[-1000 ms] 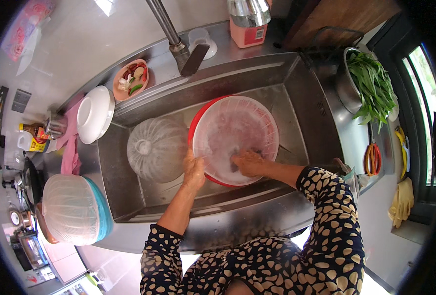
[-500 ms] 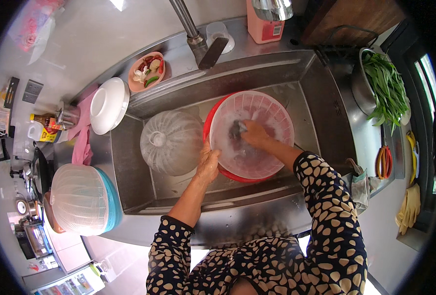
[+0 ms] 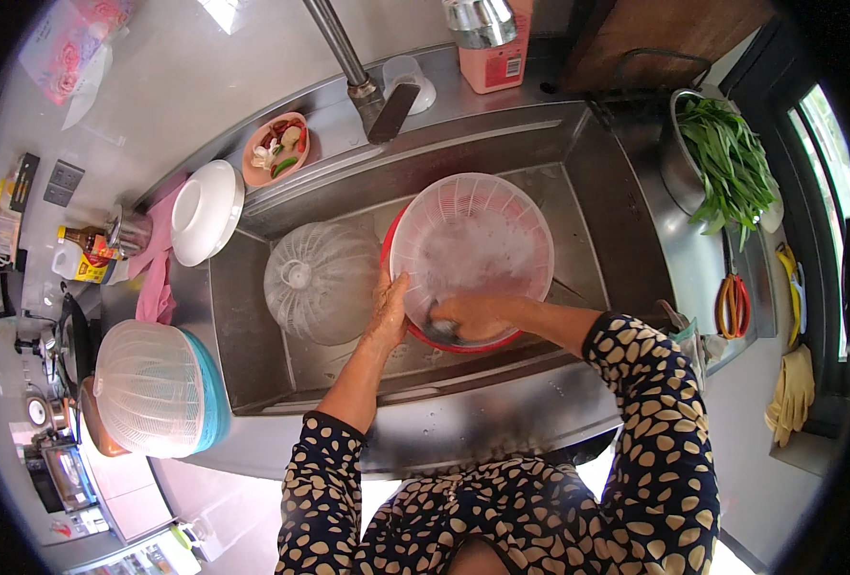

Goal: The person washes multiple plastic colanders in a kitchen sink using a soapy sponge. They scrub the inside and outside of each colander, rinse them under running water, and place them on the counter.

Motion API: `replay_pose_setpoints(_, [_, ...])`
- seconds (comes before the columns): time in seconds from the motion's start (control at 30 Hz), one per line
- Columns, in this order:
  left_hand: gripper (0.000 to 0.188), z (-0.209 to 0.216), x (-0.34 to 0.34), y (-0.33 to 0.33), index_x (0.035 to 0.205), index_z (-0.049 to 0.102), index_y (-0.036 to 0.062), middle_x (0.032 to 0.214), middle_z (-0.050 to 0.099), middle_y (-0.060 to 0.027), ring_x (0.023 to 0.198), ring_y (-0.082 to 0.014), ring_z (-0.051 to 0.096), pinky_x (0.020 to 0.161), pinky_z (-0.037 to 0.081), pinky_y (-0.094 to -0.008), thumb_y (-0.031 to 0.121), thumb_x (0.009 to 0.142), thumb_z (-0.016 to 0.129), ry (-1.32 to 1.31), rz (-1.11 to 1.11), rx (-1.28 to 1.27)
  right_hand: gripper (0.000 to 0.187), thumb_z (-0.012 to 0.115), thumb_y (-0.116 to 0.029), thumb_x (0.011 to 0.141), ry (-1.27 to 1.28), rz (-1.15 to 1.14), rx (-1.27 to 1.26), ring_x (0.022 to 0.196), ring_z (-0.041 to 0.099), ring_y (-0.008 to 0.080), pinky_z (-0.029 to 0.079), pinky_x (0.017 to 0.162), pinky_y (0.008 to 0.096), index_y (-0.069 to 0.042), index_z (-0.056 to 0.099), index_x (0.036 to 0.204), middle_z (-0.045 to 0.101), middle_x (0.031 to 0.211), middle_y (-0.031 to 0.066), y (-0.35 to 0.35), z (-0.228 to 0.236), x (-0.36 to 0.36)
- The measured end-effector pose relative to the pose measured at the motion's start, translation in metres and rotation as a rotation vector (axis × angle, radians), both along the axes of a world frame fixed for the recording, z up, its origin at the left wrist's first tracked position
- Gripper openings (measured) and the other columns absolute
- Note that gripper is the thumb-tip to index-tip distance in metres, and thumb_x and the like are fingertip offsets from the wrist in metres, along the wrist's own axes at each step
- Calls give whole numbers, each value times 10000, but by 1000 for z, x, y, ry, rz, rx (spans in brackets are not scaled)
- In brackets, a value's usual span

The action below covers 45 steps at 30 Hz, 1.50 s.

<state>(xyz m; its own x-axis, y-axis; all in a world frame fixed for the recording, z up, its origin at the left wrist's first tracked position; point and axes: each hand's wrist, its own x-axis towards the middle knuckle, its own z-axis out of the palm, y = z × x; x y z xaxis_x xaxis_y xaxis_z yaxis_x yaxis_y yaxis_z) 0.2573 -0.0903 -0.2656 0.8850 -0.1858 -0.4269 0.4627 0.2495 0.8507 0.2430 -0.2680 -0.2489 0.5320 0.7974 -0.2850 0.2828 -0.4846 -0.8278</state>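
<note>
White colander (image 3: 473, 195) around right hand (image 3: 480, 314)

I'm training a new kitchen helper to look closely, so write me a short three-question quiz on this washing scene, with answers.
1. Which hand is inside the white colander, and which is at its rim?
2. True or false: the upturned colander in the sink is to the left of the red basin.
3. Fill in the missing word: the leafy greens on the right stick out of a ____ pot.

Key:
1. The right hand is inside; the left hand is at the rim.
2. True.
3. Metal.
</note>
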Motion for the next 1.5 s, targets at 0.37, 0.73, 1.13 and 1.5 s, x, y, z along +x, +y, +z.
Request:
replay_pose_setpoints(0.37, [457,46,-23,-17,1163,533,41,1158,500,-184,1141,-334,429,1012,298,-470,247,764,615,-1383,-594,1152,200,567,-155,760,-913,-527,-542,846,615,339,506,726,447,-49,633,916,597,868,201,-73,-15,16])
replay_pose_setpoints(0.73, [270,0,-38,-13,842,630,150,838,639,-57,827,-270,622,692,442,-456,408,767,602,-1028,-1343,1413,375,555,-147,655,-65,169,-353,861,613,312,480,746,396,-85,612,1021,640,981,131,-52,-1,18])
replay_pose_setpoints(1.13, [334,81,-33,-25,850,662,106,770,636,-140,730,-317,611,654,456,-415,418,850,545,-834,-1114,1104,368,603,-142,637,105,-764,-131,736,538,145,429,675,266,17,630,968,605,787,67,-190,159,-25])
replay_pose_setpoints(1.5, [187,151,-15,-29,931,675,14,860,673,-32,749,-97,615,705,501,-260,155,809,676,-399,-469,114,543,601,-270,724,1,-590,-495,917,553,209,450,770,346,12,489,1174,583,1011,180,-220,40,-28])
